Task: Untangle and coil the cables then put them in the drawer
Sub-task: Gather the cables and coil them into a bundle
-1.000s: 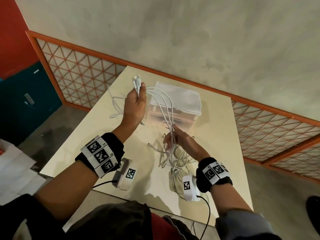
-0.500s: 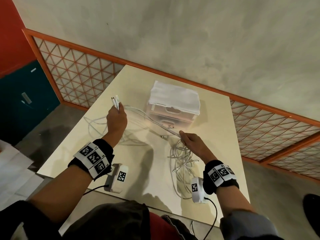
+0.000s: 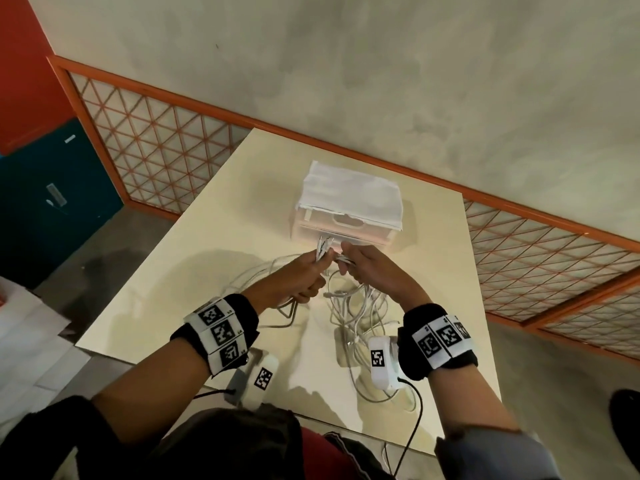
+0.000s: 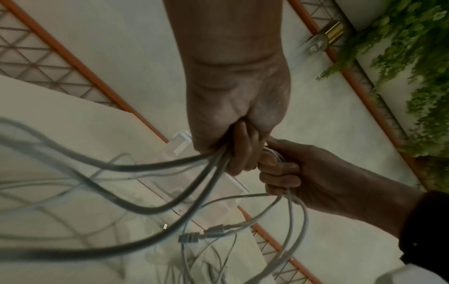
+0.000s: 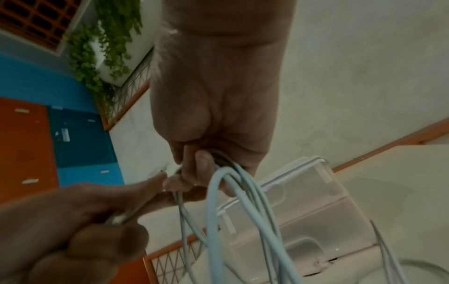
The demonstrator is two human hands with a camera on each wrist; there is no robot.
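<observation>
Gripping hands: both fists meet at the centre of the head view, just in front of the drawer unit.
Left hand (image 3: 300, 276): fingers (image 4: 243, 153) curled tight round a bundle of white cables (image 3: 349, 306); several plug ends (image 3: 322, 245) stick up out of the fist, pointing toward the top of the frame and the drawer unit.
Right hand (image 3: 372, 270): fingers (image 5: 196, 169) curled round other strands of the same cables; a short white loop shows at its knuckles, beside the left thumb.
Cable run: from the two fists the strands drop toward the bottom of the frame, their long axis roughly up-and-down in the picture, into a loose tangle on the desk (image 3: 450, 289) between the wrists; further loops spread to the left of centre under the left forearm.
Loose connectors (image 4: 201, 233): two joined plug ends hang below the hands in the left wrist view, lying roughly left to right.
Drawer unit (image 3: 349, 211): translucent white box, upper centre of the desk, its drawer fronts facing the hands; both look pushed in.
Wrist bands: black, with printed square markers, one on each forearm.
</observation>
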